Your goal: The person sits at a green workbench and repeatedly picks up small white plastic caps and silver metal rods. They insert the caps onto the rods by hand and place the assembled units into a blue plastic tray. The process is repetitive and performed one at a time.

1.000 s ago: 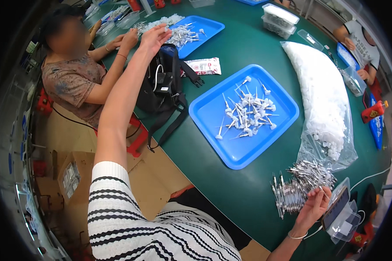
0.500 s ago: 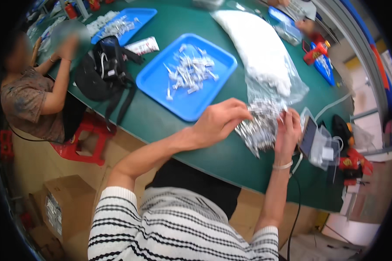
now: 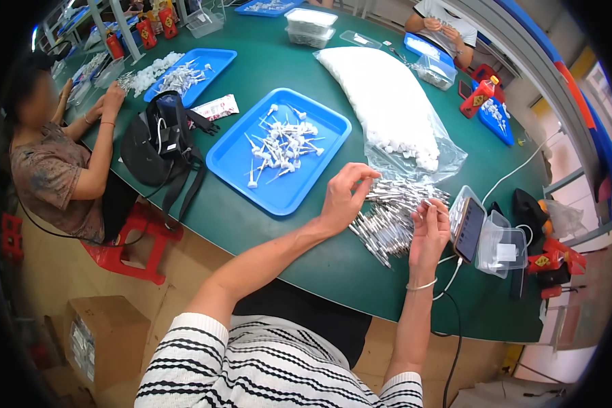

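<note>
A heap of thin silvery metal rods (image 3: 387, 228) lies on the green table in front of me. My left hand (image 3: 345, 198) is at the heap's left edge, thumb and forefinger closed together; whatever is between them is too small to make out. Over the heap's right side, my right hand (image 3: 430, 234) pinches a thin metal rod (image 3: 428, 203) between its fingertips. Left of the heap, a blue tray (image 3: 219, 162) holds several rods with white caps (image 3: 285, 146). Beyond the heap lies a clear plastic bag (image 3: 449, 158) full of small white pieces (image 3: 381, 95).
A phone (image 3: 468, 230) leans against a clear container (image 3: 503, 248) on my right, with cables nearby. A black backpack (image 3: 158, 136) sits left of the tray. One co-worker (image 3: 64, 163) works at the left, another (image 3: 449, 27) across the table. A red bottle (image 3: 479, 96) stands far right.
The view has shifted, showing more of the table's far side. Both hands stay by the rod heap; the right hand has turned, its fingertips now pinching a rod upward.
</note>
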A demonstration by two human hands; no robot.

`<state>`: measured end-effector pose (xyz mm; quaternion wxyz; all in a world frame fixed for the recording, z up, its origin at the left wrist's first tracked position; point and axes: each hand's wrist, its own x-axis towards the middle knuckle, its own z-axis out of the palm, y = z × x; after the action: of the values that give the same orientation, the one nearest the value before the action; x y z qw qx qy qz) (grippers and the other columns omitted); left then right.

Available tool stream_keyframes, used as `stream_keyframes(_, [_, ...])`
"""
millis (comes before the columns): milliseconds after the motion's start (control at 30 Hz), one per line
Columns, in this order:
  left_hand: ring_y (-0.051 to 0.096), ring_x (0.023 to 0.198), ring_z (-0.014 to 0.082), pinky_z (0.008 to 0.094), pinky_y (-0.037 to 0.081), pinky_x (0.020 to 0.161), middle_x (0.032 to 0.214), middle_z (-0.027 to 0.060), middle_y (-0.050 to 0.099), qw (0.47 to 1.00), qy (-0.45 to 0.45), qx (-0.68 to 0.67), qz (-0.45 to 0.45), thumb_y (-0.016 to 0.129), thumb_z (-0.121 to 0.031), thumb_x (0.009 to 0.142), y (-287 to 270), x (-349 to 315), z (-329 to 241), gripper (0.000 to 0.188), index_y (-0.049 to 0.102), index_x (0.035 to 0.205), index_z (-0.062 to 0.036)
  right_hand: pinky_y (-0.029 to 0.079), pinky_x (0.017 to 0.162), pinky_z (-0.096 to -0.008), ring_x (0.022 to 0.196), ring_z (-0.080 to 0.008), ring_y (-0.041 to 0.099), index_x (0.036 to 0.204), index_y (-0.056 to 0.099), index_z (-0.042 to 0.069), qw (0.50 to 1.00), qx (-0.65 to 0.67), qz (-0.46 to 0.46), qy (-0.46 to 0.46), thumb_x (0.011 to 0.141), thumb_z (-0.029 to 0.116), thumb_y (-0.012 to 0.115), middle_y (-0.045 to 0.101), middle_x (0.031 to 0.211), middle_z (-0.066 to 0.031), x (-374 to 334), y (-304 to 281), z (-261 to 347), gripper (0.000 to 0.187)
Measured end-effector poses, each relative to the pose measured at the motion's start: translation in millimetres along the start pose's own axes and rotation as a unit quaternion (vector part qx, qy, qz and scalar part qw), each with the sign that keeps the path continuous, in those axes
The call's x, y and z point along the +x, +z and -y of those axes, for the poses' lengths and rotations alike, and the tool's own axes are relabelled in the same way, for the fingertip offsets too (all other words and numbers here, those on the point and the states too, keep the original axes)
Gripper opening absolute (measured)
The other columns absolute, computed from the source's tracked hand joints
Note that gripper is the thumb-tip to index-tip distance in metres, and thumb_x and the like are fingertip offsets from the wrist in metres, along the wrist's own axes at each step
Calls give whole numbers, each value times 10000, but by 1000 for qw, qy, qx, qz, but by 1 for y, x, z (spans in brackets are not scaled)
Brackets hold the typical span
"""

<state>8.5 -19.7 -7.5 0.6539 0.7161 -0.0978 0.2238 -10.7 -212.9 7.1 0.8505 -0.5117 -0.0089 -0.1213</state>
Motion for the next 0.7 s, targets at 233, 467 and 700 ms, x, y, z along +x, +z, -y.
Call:
stream_keyframes(233, [614, 824, 122, 253, 545, 696, 1021, 57, 594, 999, -29, -25, 12, 554, 0, 892, -2, 8, 2, 137, 639, 999, -8, 541, 736, -246, 850, -118, 606, 1086, 572, 12, 999, -33, 29, -11, 956, 97, 524, 618, 954, -67, 3, 7, 5, 162])
stream_keyframes(467, [612, 810, 101, 242, 533, 690, 965, 55, 602, 995, -51, -85, 31, 552, -32, 908, 6, 3, 2, 145, 632, 1022, 8, 547, 709, -261, 822, -132, 607, 1050, 575, -4, 999, -36, 31, -2, 941, 104, 556, 606, 949, -72, -3, 11, 6, 155])
stream_keyframes(700, [600, 786, 86, 228, 516, 684, 964, 49, 636, 967, -158, -197, 41, 559, -101, 932, 2, 7, 2, 203, 592, 1097, 11, 548, 709, -266, 817, -133, 611, 1060, 574, -6, 999, -41, 32, -3, 940, 107, 559, 617, 944, -78, -4, 10, 4, 166])
